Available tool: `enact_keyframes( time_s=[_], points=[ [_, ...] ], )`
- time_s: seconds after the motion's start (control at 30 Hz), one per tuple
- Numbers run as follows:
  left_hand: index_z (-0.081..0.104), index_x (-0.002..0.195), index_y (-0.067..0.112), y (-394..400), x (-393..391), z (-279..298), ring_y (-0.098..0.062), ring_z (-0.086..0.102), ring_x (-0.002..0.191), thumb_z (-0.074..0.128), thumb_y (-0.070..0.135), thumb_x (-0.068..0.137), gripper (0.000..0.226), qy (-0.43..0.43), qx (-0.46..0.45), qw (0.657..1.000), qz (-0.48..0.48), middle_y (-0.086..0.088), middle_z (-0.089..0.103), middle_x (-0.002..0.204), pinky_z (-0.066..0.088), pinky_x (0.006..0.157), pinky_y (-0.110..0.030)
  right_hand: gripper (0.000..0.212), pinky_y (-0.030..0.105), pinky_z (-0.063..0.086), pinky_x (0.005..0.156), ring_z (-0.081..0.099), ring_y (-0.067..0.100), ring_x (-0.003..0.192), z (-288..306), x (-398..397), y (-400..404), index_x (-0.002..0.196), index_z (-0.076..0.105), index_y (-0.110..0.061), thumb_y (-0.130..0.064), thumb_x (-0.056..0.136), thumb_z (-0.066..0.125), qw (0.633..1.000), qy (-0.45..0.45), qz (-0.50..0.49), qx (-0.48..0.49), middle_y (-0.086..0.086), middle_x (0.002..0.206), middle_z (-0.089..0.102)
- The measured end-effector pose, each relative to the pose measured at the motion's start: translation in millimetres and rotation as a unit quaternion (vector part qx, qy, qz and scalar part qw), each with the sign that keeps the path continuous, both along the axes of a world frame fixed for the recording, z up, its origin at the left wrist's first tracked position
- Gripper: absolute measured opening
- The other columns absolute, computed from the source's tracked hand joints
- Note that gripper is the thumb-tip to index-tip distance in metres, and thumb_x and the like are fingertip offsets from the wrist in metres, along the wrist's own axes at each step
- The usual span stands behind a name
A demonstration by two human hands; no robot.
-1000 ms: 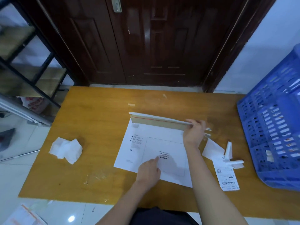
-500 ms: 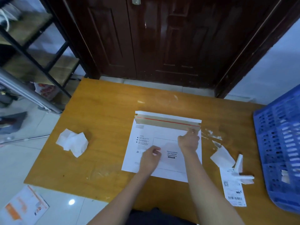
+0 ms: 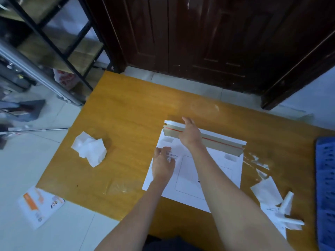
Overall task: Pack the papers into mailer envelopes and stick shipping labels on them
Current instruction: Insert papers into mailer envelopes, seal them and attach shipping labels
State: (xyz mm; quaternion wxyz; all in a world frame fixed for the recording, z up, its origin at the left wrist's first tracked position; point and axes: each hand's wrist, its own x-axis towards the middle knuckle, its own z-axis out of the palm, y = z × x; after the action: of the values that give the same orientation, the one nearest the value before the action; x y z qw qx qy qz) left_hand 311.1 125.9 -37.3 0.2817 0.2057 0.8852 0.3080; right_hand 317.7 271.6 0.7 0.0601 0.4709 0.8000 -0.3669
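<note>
Right hand (image 3: 190, 136) has slid left along the mailer (image 3: 208, 171) flap, flat, grasping nothing; left hand (image 3: 163, 163) presses open-fingered; print too blurred to read.

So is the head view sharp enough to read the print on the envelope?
No: in the head view the envelope print is smeared by motion blur, both the left hand and right hand look soft, light is dim and bluish, and edges bend from the wide lens.

Home room: wooden door (image 3: 208, 38), shelving (image 3: 59, 44).
</note>
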Motion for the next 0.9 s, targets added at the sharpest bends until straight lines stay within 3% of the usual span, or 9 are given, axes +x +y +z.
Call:
enact_keyframes(
  time_s=[0.1,0.2,0.27,0.37,0.5,0.63,0.7,0.8,0.9],
  points=[
    [0.055,0.110,0.008,0.9,-9.4,-7.8,-0.024,0.054,0.093,0.061,-0.005,0.078,0.035,-0.025,-0.003,1.000,0.009,-0.006,0.044,0.112,0.050,0.081,-0.033,0.063,0.033,0.037,0.105,0.044,0.027,0.130,-4.1,-9.4,3.6,0.145,0.035,-0.020,-0.001,0.087,0.049,0.999,-0.017,0.015,-0.022,0.007,0.151,0.028],
    [0.050,0.102,0.006,2.1,-14.0,-12.2,-0.029,0.055,0.089,0.053,-0.011,0.072,0.035,-0.030,0.005,0.999,0.024,-0.004,0.043,0.103,0.051,0.076,-0.043,0.052,0.029,0.035,0.103,0.048,0.027,0.124,-9.0,-8.8,-1.0,0.137,0.049,-0.018,-0.003,0.087,0.048,0.998,-0.029,0.042,-0.031,0.012,0.143,0.033],
    [0.044,0.107,0.008,3.4,-14.4,-10.0,-0.030,0.054,0.087,0.051,-0.012,0.071,0.042,-0.023,0.007,1.000,0.019,-0.006,0.045,0.105,0.050,0.066,-0.044,0.048,0.029,0.038,0.099,0.053,0.028,0.116,-10.2,-3.3,-9.4,0.132,0.055,-0.016,-0.002,0.086,0.046,0.998,-0.023,0.051,-0.020,0.012,0.137,0.036],
    [0.033,0.134,0.021,6.3,-13.5,-6.2,-0.027,0.052,0.084,0.051,-0.013,0.073,0.072,-0.023,0.003,1.000,0.005,-0.012,0.047,0.113,0.045,0.055,-0.033,0.050,0.034,0.046,0.091,0.057,0.030,0.106,-9.0,7.5,-28.5,0.135,0.052,-0.017,-0.001,0.088,0.046,0.998,-0.019,0.054,0.010,0.008,0.134,0.034],
    [0.010,0.151,0.029,5.2,-13.6,-4.0,-0.027,0.053,0.079,0.059,0.001,0.083,0.088,-0.016,0.006,1.000,-0.026,-0.012,0.047,0.113,0.049,0.061,-0.036,0.060,0.037,0.049,0.082,0.059,0.029,0.098,-9.9,18.8,-54.6,0.144,0.037,-0.020,-0.004,0.087,0.049,0.996,-0.036,0.069,0.043,0.005,0.135,0.032],
    [0.011,0.152,0.020,1.0,-10.6,-2.6,-0.029,0.051,0.083,0.059,0.003,0.084,0.085,0.021,0.032,0.997,-0.062,-0.013,0.046,0.114,0.046,0.065,-0.038,0.063,0.036,0.048,0.085,0.050,0.026,0.113,-12.7,25.5,-66.3,0.148,0.027,-0.020,-0.010,0.090,0.047,0.994,-0.055,0.089,0.035,0.005,0.144,0.025],
    [0.015,0.152,0.018,-0.9,-10.9,-7.7,-0.027,0.048,0.087,0.060,0.007,0.085,0.081,0.050,0.003,0.993,-0.107,-0.015,0.045,0.113,0.046,0.076,-0.038,0.065,0.036,0.048,0.085,0.045,0.025,0.117,-13.4,27.1,-68.5,0.149,0.024,-0.023,-0.010,0.090,0.048,0.992,-0.068,0.098,0.034,0.003,0.145,0.023],
    [0.014,0.152,0.015,0.1,-11.3,-10.0,-0.025,0.043,0.098,0.056,0.012,0.090,0.076,0.058,-0.060,0.988,-0.130,-0.016,0.041,0.118,0.039,0.093,-0.029,0.069,0.035,0.047,0.083,0.043,0.025,0.116,-11.1,26.1,-62.1,0.148,0.024,-0.028,-0.012,0.088,0.054,0.987,-0.100,0.124,0.038,0.001,0.144,0.024],
    [0.011,0.153,0.012,3.2,-8.8,-8.2,-0.024,0.038,0.098,0.048,0.017,0.094,0.070,0.087,-0.106,0.978,-0.155,-0.014,0.039,0.120,0.035,0.092,-0.027,0.059,0.034,0.045,0.080,0.048,0.025,0.114,-4.8,21.4,-50.2,0.143,0.035,-0.029,-0.014,0.089,0.054,0.981,-0.118,0.151,0.020,0.002,0.139,0.029]
  ],
)
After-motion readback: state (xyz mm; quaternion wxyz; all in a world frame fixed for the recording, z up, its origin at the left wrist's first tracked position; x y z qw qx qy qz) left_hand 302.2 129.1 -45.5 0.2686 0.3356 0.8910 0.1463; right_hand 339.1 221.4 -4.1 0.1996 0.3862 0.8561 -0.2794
